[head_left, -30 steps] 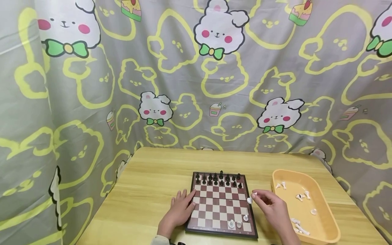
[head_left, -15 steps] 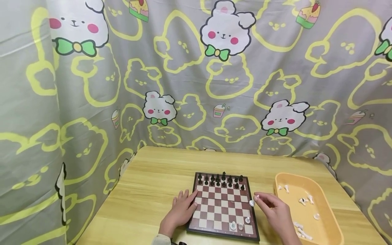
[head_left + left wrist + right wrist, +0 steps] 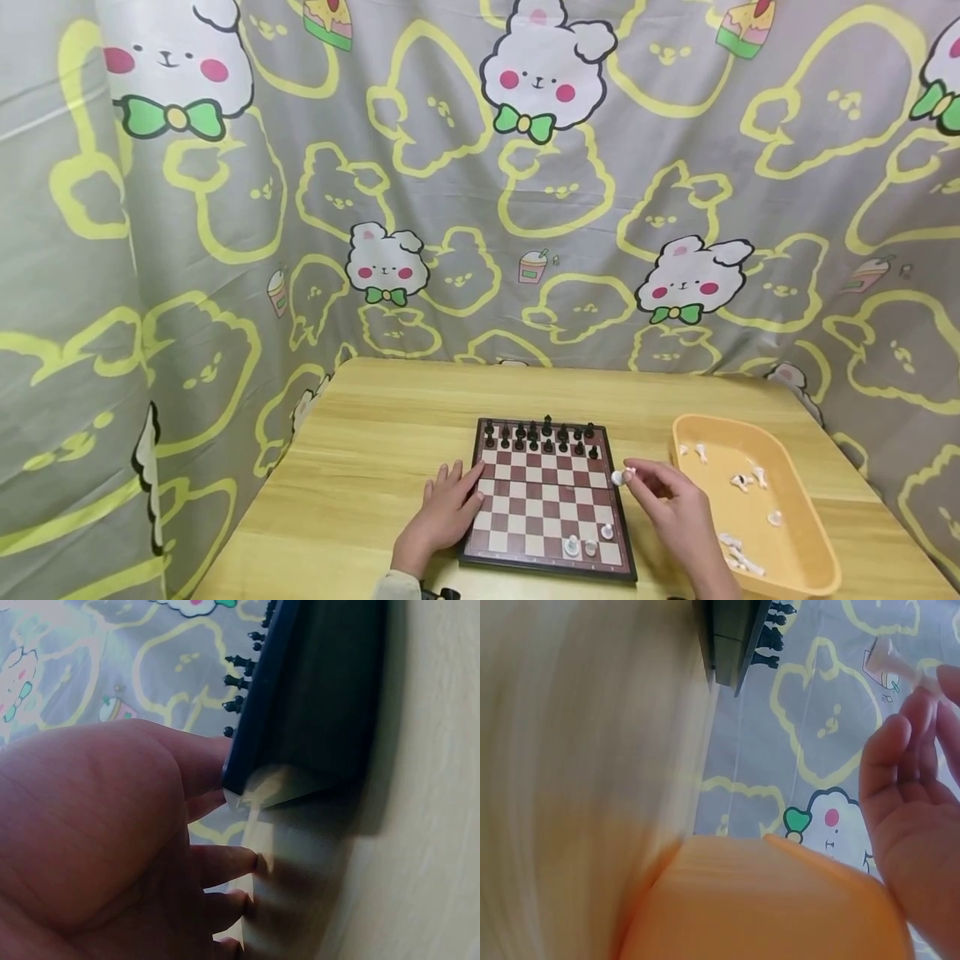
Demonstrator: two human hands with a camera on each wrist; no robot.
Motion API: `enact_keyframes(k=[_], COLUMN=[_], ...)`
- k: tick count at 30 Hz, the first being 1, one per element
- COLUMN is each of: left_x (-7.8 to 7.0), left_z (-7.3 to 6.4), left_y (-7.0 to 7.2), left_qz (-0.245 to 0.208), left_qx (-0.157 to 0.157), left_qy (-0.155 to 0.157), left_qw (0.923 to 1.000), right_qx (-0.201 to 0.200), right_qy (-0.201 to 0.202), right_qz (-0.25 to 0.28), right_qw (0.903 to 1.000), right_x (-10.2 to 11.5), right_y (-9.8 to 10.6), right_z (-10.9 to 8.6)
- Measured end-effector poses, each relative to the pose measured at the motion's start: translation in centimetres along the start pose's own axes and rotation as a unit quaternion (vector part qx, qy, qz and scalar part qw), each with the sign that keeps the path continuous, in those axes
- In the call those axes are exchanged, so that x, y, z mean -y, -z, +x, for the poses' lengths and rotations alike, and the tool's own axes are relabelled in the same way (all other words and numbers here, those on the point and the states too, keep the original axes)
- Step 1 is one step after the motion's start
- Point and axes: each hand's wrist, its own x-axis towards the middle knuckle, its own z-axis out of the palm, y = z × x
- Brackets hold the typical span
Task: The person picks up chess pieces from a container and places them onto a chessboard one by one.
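Note:
In the head view, my right hand [image 3: 675,504] pinches a white chess piece [image 3: 618,477] between thumb and fingertips, just off the right edge of the chessboard [image 3: 536,504]. Its broad base points left, toward the board; the right wrist view shows this held piece [image 3: 889,660] tilted, with its narrow end hidden in the fingers. My left hand [image 3: 442,512] lies at the board's left side, fingers spread, the foremost ones touching the edge. Two rows of black chess pieces [image 3: 548,427] stand at the far end. Near the right front corner are a white piece [image 3: 572,546] and two others.
Right of the board, an orange tray [image 3: 720,492] holds several loose white pieces [image 3: 775,518], mostly lying down. Both board and tray sit on a wooden table [image 3: 345,475]. A patterned curtain [image 3: 465,192] hangs behind and along the sides.
The white piece has turned in my right fingers, its base now nearer level with the fingertips, and it has risen slightly. My left hand stays at the board's edge. The view shifts slightly.

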Motion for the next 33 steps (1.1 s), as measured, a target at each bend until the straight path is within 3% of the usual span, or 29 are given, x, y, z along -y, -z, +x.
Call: enact_keyframes(k=[10,20,27,33], left_x=[-0.2,0.6,0.5,0.4], left_z=[0.4,0.2,0.3,0.2], left_y=[-0.1,-0.3,-1.0,-0.1], left_qz=[0.003,0.004,-0.003,0.003], left_qx=[0.002,-0.005,-0.008,0.001], left_qy=[-0.009,-0.003,-0.002,-0.004], left_qw=[1.0,1.0,1.0,1.0], right_qx=[-0.014,-0.003,0.001,0.001], right_qy=[-0.016,0.017,0.013,0.008], right_qz=[0.051,0.032,0.019,0.026], right_qw=[0.9985,0.9993,0.9997,0.9996], right_x=[0.2,0.4,0.4,0.1], right_y=[0.0,-0.4,0.1,-0.5], right_z=[0.0,0.0,0.1,-0.4])
